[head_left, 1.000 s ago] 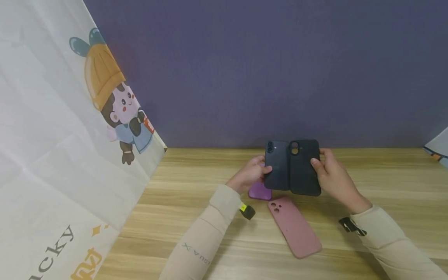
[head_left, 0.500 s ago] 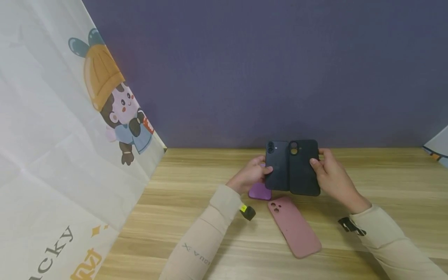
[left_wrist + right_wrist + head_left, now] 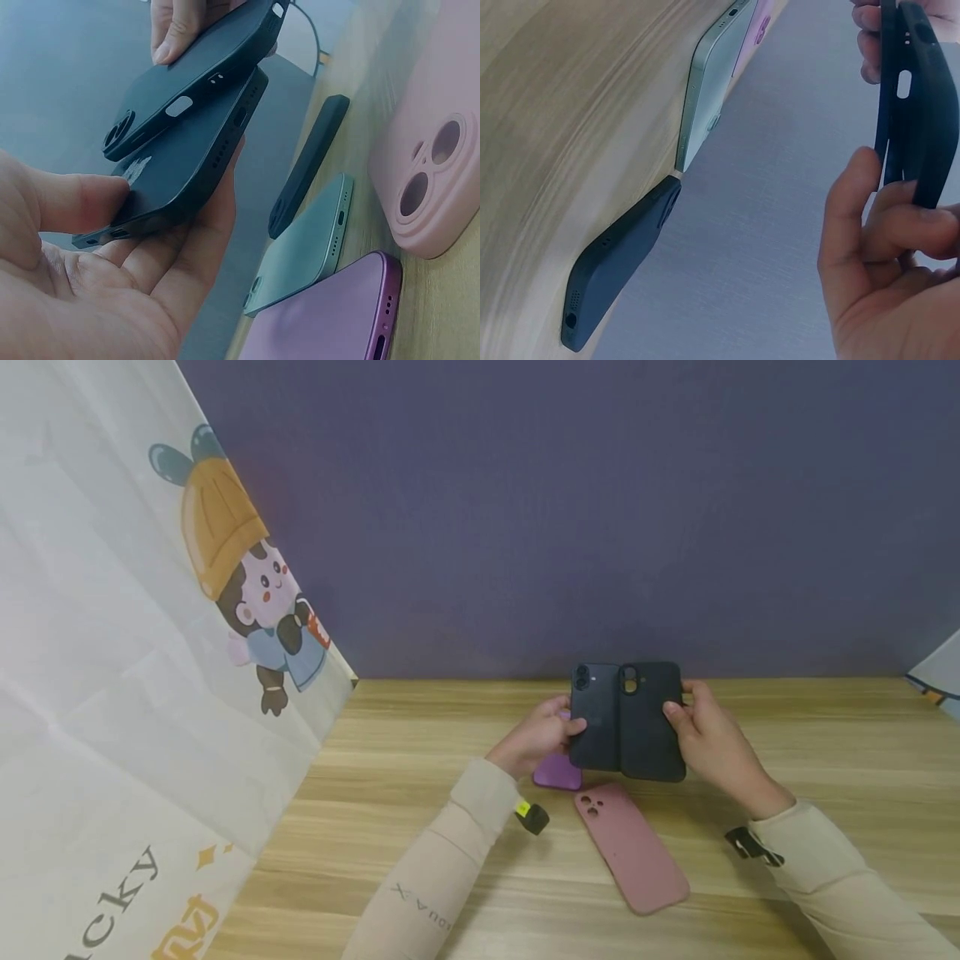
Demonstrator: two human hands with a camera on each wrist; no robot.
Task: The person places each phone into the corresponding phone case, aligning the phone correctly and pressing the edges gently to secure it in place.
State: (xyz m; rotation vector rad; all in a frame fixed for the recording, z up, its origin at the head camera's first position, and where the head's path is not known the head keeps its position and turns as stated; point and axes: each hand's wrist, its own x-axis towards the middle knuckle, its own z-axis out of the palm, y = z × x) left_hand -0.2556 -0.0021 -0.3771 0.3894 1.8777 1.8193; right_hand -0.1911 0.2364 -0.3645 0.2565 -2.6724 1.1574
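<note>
gripping the dark phone (image 3: 602, 718) at its left edge, the left hand (image 3: 536, 735) holds it above the wooden table (image 3: 420, 727); the right hand (image 3: 720, 752) pinches the black case (image 3: 651, 731), slightly nearer the phone than a second ago. the pink case (image 3: 633, 853) lies unmoved.

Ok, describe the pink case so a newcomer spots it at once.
Start at the wooden table, then the dark case the right hand holds up. Below it in the head view, the pink case lies slanted. Its pink colour and open camera holes set it apart from the purple phone beside it.
</note>
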